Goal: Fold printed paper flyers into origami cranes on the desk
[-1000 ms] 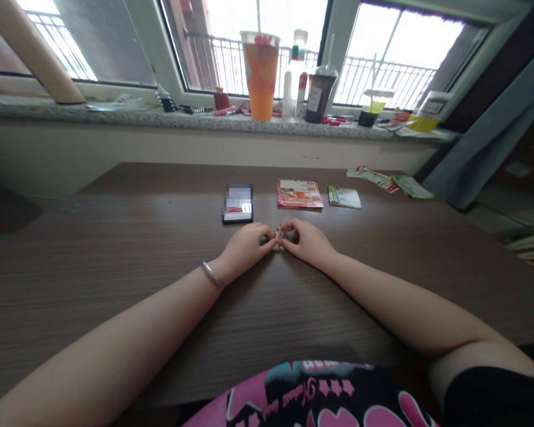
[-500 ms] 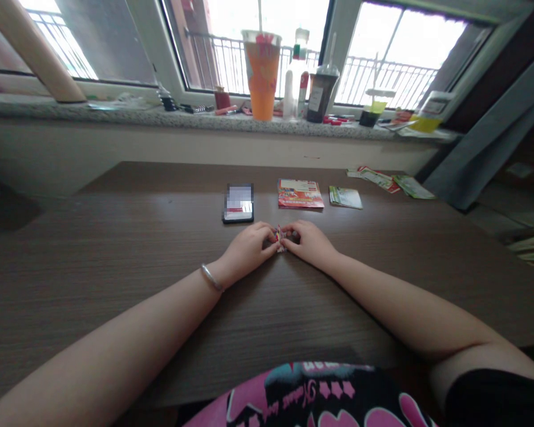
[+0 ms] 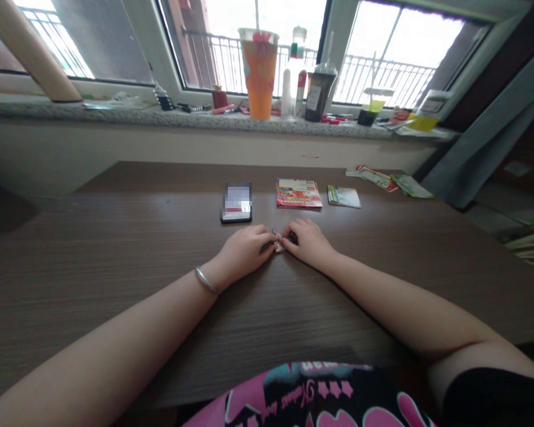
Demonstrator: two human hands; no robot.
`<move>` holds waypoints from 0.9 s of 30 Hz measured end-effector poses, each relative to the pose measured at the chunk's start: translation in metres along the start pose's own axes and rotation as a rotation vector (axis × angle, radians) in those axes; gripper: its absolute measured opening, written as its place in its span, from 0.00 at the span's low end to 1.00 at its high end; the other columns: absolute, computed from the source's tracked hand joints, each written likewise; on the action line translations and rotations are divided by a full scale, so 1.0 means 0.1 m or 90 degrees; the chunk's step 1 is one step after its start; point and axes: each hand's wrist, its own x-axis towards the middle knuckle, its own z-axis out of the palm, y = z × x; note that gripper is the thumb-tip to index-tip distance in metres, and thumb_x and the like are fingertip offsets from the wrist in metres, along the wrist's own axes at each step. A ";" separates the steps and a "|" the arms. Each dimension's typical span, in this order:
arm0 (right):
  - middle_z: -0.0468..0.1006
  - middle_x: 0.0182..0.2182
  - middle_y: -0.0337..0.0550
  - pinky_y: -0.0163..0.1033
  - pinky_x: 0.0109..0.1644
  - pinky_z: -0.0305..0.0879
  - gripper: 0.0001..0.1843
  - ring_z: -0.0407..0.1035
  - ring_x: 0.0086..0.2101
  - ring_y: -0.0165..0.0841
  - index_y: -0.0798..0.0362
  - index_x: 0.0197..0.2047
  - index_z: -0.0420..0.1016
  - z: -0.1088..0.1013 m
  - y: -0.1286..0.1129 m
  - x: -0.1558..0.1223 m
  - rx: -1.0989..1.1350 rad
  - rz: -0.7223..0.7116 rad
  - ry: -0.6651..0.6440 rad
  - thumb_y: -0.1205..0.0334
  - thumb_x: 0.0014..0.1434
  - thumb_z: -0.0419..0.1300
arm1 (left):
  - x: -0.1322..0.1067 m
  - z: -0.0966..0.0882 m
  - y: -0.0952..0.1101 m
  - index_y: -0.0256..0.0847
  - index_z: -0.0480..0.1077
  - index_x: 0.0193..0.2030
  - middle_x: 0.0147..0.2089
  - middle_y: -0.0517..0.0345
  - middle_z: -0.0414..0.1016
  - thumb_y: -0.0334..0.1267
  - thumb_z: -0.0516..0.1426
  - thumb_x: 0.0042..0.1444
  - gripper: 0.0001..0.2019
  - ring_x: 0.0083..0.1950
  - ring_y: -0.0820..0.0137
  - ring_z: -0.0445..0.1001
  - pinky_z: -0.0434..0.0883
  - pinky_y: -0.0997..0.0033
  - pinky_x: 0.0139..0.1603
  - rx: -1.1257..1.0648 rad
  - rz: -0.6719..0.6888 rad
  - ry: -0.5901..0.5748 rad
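Observation:
Between my two hands is a small folded piece of printed paper [image 3: 278, 244], white with red and dark marks, close to the tabletop. My left hand [image 3: 248, 248], with a silver bangle at the wrist, pinches it from the left. My right hand [image 3: 308, 243] has thumb and fingertips on its right side. The fingers cover much of the paper, so its full shape is hidden. Beyond my hands lie a phone [image 3: 237, 204] with a blurred screen, a red printed leaflet stack [image 3: 298, 194] and a smaller green-and-white card stack [image 3: 344, 196].
More printed papers [image 3: 378, 178] lie at the table's far right. Behind the brown table [image 3: 93, 249], a stone windowsill [image 3: 196, 118] holds a tall orange drink cup [image 3: 260, 77], a dark cup [image 3: 319, 95], a clear bottle [image 3: 289, 92] and other small items.
My left fingers have come down and closed over the paper, which now stands lower and shows less. My right hand keeps nearly the same place. The view has shifted slightly.

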 end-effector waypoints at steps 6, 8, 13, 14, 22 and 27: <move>0.76 0.39 0.46 0.42 0.48 0.59 0.07 0.65 0.43 0.39 0.53 0.38 0.73 -0.05 -0.02 -0.04 -0.025 -0.037 -0.014 0.59 0.60 0.58 | -0.01 0.01 -0.03 0.45 0.75 0.50 0.47 0.52 0.74 0.40 0.51 0.63 0.14 0.46 0.64 0.74 0.71 0.65 0.48 0.028 0.013 -0.019; 0.76 0.39 0.47 0.43 0.49 0.60 0.07 0.66 0.43 0.40 0.52 0.38 0.73 -0.06 -0.02 -0.05 -0.032 -0.039 -0.019 0.59 0.60 0.58 | 0.00 0.01 -0.02 0.44 0.75 0.50 0.47 0.51 0.75 0.41 0.51 0.63 0.14 0.46 0.64 0.74 0.71 0.64 0.48 0.036 0.011 -0.023; 0.75 0.40 0.47 0.55 0.61 0.50 0.09 0.65 0.47 0.42 0.51 0.40 0.73 -0.02 0.02 -0.05 -0.049 -0.033 -0.002 0.55 0.59 0.59 | 0.00 0.01 -0.01 0.45 0.76 0.48 0.49 0.51 0.74 0.42 0.51 0.64 0.14 0.47 0.64 0.74 0.71 0.64 0.49 0.050 -0.001 -0.026; 0.75 0.42 0.47 0.57 0.63 0.47 0.10 0.65 0.48 0.43 0.51 0.40 0.73 0.00 0.04 -0.04 -0.052 -0.031 0.001 0.54 0.59 0.59 | 0.00 0.00 -0.01 0.46 0.76 0.49 0.50 0.52 0.74 0.41 0.51 0.64 0.14 0.48 0.64 0.74 0.71 0.64 0.50 0.050 0.001 -0.027; 0.71 0.51 0.53 0.66 0.65 0.37 0.20 0.59 0.56 0.49 0.53 0.52 0.69 0.04 0.07 -0.06 -0.081 -0.011 0.003 0.51 0.61 0.57 | -0.03 -0.02 0.00 0.48 0.76 0.49 0.59 0.50 0.67 0.41 0.52 0.62 0.14 0.55 0.61 0.70 0.70 0.58 0.56 0.046 -0.010 -0.013; 0.73 0.49 0.52 0.55 0.63 0.50 0.17 0.63 0.53 0.44 0.54 0.51 0.69 0.03 0.06 -0.07 -0.037 -0.030 -0.001 0.54 0.62 0.57 | -0.02 -0.02 -0.02 0.44 0.74 0.50 0.62 0.49 0.66 0.38 0.52 0.62 0.13 0.60 0.59 0.66 0.66 0.55 0.61 0.028 0.024 -0.015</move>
